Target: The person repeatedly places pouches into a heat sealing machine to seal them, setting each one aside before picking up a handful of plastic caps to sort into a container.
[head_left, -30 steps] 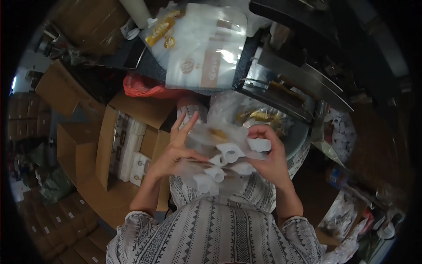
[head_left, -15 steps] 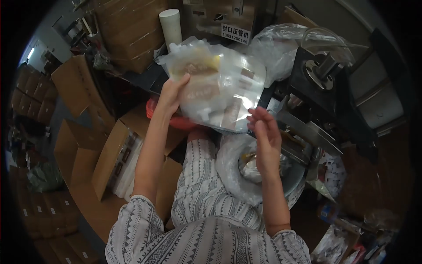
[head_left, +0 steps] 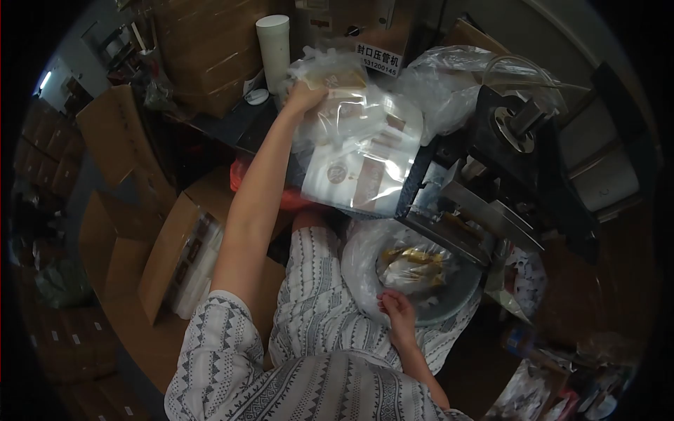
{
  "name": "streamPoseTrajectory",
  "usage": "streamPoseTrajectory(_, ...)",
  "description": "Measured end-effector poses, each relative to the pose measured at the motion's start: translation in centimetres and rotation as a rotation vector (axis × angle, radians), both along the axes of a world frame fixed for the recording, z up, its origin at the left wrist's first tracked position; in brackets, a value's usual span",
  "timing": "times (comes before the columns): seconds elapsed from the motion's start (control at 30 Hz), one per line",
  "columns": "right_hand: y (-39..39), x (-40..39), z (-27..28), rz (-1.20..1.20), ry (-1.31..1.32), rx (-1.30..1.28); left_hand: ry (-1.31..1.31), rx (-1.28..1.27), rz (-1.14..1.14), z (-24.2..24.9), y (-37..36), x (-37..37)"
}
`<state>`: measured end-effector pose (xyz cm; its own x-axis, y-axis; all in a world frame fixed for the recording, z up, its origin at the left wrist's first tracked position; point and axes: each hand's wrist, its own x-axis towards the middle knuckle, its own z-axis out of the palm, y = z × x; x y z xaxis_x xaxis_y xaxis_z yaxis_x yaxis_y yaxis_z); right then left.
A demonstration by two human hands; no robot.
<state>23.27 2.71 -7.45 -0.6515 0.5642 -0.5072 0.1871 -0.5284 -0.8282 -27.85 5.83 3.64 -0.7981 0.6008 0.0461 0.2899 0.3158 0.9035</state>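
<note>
Stretched forward, my left hand [head_left: 307, 97] is closed on a bunch of clear plastic pouches [head_left: 344, 116] at the back of the work surface. Flat white printed pouches [head_left: 357, 174] lie beneath and in front of that bunch, shining in the light. My right hand [head_left: 399, 314] is low, beside a basin [head_left: 460, 298] by my lap, with its fingers curled close to the basin's plastic liner [head_left: 361, 281]. Whether those fingers grip anything is hidden. Gold and clear wrapped packets [head_left: 414, 268] lie inside the basin.
A metal sealing machine [head_left: 502, 189] stands at the right. Crumpled clear plastic [head_left: 446, 88] lies behind it. At the back stands a white cylinder [head_left: 274, 52]. An open carton [head_left: 165, 259] with white packages [head_left: 200, 274] is at my left, near a red bag [head_left: 242, 181].
My left hand has moved forward and lowered the pouches onto the flat ones. My right hand has dropped from beside the pouches down to the basin.
</note>
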Motion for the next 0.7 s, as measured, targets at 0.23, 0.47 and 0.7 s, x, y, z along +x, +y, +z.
streamPoseTrajectory(0.23, 1.5, 4.1, -1.7, -0.137, -0.111, 0.027, 0.244, -0.171, 0.526, -0.1, -0.9, 3.0)
streamPoseTrajectory(0.47, 3.2, 7.1, -2.7, -0.347, -0.106, 0.208, 0.571, 0.067, 0.478, -1.7, -6.0, 7.6)
streamPoseTrajectory(0.7, 6.8, 13.0, -9.8, -0.654, -0.385, 0.816, -0.412, 0.269, 0.616, -14.5, -12.8, 27.9)
